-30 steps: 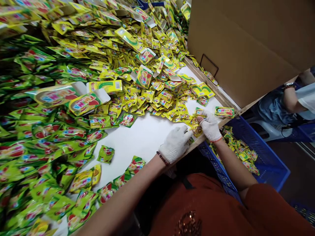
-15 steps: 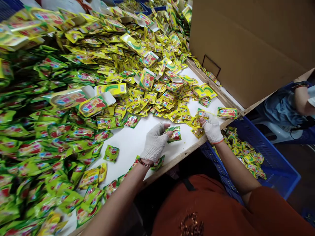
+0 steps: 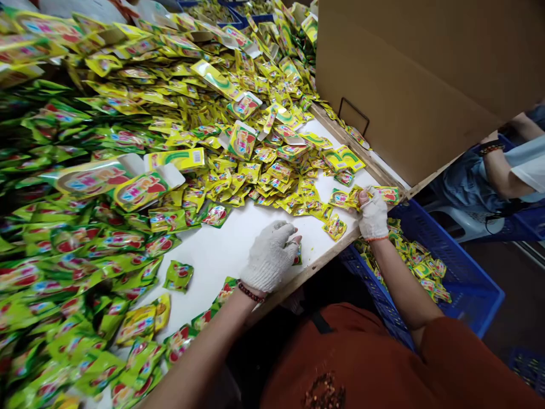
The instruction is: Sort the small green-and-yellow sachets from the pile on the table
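Note:
My left hand (image 3: 272,255), in a white knitted glove with bare fingertips, is low over the white tabletop (image 3: 221,247). Its fingers are curled on a green candy packet (image 3: 298,254), mostly hidden beneath them. My right hand (image 3: 373,215), gloved the same way, pinches a yellow candy packet (image 3: 354,198) near the table's right corner. Touching or just beside that packet is another small packet (image 3: 339,197). A single yellow packet (image 3: 335,227) lies between my hands, and a small green packet (image 3: 178,275) lies left of my left hand.
Green packets (image 3: 63,255) heap up on the left, yellow ones (image 3: 272,170) farther back, with opened cartons (image 3: 142,190) among them. A wooden rim (image 3: 315,266) edges the table. Below right stands a blue crate (image 3: 477,301) of yellow packets. Behind a cardboard sheet (image 3: 409,85), another person's arm (image 3: 500,165) shows.
My left hand has drawn the green packet down toward the table's front edge, now covering most of it. My right hand has moved slightly up and right with the yellow packet, leaving one packet behind.

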`<state>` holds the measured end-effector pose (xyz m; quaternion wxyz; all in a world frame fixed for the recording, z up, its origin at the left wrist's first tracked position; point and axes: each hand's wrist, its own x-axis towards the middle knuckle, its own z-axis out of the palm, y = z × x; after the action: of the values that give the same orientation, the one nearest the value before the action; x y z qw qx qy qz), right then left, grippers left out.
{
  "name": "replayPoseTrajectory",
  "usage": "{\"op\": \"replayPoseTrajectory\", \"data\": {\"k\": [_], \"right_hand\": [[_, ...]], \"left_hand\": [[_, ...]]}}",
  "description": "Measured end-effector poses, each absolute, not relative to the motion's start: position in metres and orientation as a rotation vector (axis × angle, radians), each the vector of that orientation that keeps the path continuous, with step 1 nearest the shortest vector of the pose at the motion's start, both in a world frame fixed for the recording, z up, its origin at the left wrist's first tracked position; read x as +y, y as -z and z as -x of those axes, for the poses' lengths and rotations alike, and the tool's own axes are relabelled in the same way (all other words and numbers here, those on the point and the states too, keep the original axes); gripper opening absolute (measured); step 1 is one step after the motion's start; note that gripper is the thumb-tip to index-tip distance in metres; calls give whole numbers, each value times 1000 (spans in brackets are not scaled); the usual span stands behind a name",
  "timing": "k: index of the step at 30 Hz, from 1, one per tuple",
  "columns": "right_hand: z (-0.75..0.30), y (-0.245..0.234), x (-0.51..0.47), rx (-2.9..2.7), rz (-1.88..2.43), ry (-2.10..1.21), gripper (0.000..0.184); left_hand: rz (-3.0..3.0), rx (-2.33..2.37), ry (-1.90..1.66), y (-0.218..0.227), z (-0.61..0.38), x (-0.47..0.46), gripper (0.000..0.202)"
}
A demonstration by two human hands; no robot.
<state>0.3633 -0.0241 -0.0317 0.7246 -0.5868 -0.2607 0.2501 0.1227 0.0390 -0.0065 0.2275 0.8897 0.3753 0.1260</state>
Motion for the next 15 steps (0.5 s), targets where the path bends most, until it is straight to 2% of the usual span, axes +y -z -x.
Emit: {"op": "replayPoseTrajectory", "data": {"k": [3, 6, 15], "right_hand": [[-370, 32, -22, -491, 1254, -542, 43], [-371, 37, -22, -514, 1259, -577, 43], [-369, 37, -24, -499, 1330, -651, 53]], "left_hand": [[-2632, 793, -196, 7, -154, 32, 18], [-2836, 559, -53, 9, -187, 27, 24], [-2949, 533, 188, 6, -204, 32, 26]]}}
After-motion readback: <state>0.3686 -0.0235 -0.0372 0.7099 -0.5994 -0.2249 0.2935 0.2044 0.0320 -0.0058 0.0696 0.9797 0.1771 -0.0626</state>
